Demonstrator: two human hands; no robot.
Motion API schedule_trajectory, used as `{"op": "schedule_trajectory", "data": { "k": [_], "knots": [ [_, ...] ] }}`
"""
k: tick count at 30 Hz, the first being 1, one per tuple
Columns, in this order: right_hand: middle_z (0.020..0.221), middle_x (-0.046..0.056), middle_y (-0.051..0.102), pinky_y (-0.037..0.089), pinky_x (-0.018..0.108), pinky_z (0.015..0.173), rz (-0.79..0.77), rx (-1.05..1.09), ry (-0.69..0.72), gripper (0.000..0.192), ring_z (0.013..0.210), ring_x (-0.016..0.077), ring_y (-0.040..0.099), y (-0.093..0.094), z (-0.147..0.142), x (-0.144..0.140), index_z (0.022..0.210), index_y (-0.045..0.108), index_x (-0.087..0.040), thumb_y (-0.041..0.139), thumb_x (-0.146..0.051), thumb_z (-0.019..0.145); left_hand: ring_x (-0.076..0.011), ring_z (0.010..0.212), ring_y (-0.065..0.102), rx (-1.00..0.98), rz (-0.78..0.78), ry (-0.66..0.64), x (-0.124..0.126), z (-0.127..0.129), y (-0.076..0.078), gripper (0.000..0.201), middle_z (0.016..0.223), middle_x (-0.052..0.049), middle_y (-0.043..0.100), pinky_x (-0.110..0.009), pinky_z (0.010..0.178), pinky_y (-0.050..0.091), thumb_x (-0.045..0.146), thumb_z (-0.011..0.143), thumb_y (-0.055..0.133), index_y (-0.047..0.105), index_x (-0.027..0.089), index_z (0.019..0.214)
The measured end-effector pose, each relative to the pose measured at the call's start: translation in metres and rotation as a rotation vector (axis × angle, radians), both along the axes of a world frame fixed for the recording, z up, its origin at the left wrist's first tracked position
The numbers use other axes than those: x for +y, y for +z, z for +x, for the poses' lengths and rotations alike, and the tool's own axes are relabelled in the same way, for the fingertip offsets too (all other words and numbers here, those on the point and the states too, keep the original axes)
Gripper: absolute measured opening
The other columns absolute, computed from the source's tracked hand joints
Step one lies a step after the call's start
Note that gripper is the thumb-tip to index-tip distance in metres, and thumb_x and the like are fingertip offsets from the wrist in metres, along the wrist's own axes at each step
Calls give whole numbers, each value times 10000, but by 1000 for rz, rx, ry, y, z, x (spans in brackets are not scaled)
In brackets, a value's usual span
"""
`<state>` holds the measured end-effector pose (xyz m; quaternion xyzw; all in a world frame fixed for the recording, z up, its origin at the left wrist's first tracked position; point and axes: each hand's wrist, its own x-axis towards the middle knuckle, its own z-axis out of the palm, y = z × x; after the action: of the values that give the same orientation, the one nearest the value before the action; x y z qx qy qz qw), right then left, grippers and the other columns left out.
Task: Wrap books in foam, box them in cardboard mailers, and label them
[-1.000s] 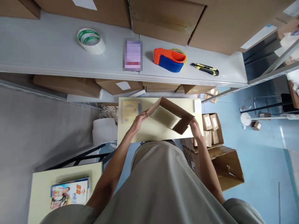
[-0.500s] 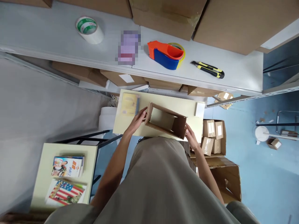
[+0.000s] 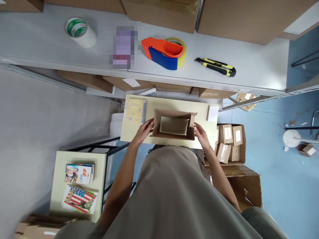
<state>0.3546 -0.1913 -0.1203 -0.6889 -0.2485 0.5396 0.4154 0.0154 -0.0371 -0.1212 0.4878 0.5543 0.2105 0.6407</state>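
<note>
At about eight o'clock a small side table carries two colourful books, one above the other. Up at eleven o'clock a roll of white tape with a green core lies on the grey shelf. Moving right, a yellow booklet lies flat on the pale tabletop, just beside the left hand — that hand is spread against the left end of an open cardboard box, fingers flat on its wall. The box sits at the centre of the tabletop, squared to its front edge, its top open and the flaps folded out, with the tabletop showing pale through its inside. At twelve o'clock on the shelf rests an orange-and-blue tape dispenser. The right hand is pressed to the box's right end, fingers around the corner. Toward one o'clock lies a yellow-and-black utility knife. At three to four o'clock — on the blue floor — an open carton holds small taped parcels.
</note>
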Motion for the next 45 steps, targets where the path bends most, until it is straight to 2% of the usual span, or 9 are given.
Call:
{"op": "schedule_trajectory", "data": {
  "k": [5,12,15,18,24,29,32,36,45],
  "knots": [
    [1488,209,746,654,572,1092,-58,-134,-24,1003,1256,378,775,-9,-15,12,1516,712,-200,764,-934,835,-350,1187,785,78,62,17,5,4,-9,876,1321,-176,822,-391,932,666,761,718,965,802,193,1365],
    [1466,242,765,651,562,1083,-35,-322,-124,1036,1285,406,758,2,-38,23,1522,706,-151,669,-969,888,-347,1085,793,167,124,25,16,5,-25,900,1251,-189,809,-440,947,652,808,711,927,787,157,1317],
    [1598,200,712,613,552,1186,26,-183,-13,1014,1436,403,697,10,-27,20,1551,709,-203,660,-979,900,-353,1102,802,172,153,17,20,0,-30,929,1285,-198,795,-457,976,660,841,751,878,762,146,1355],
    [1660,159,677,581,556,1244,36,-88,77,972,1508,397,652,13,-21,17,1588,692,-255,757,-924,885,-351,1156,805,108,181,-27,19,-4,-33,888,1371,-201,780,-468,996,678,831,830,822,733,165,1411],
    [1573,184,733,662,558,1124,35,-177,-10,937,1412,400,714,7,-36,24,1552,697,-235,779,-889,886,-333,1290,778,95,358,-114,10,-2,-38,710,1506,-190,735,-496,1120,665,695,948,798,712,221,1469],
    [1472,187,791,667,555,1115,58,-240,-70,795,1330,396,768,7,-39,30,1377,776,-202,710,-870,952,-306,1171,820,152,388,-124,15,-4,-43,550,1419,-170,777,-460,1032,703,570,996,786,723,226,1421],
    [1502,197,768,700,549,1054,22,-268,-39,876,1329,406,771,9,-36,31,1449,738,-205,783,-873,885,-293,1090,833,219,427,-148,21,-4,-45,466,1356,-154,802,-450,1007,703,470,986,811,737,228,1377],
    [1514,220,747,733,550,967,-34,-325,21,1148,1290,423,785,7,-33,33,1648,589,-211,926,-837,747,-294,1081,834,247,460,-163,25,1,-45,447,1331,-156,804,-455,1021,697,418,981,815,736,221,1374],
    [1562,226,718,749,552,931,27,-305,66,1109,1329,438,773,6,-24,29,1757,491,-243,794,-869,893,-311,1213,816,99,322,-159,23,-8,-41,629,1493,-185,752,-439,988,723,596,997,784,685,217,1489]
  ]
}}
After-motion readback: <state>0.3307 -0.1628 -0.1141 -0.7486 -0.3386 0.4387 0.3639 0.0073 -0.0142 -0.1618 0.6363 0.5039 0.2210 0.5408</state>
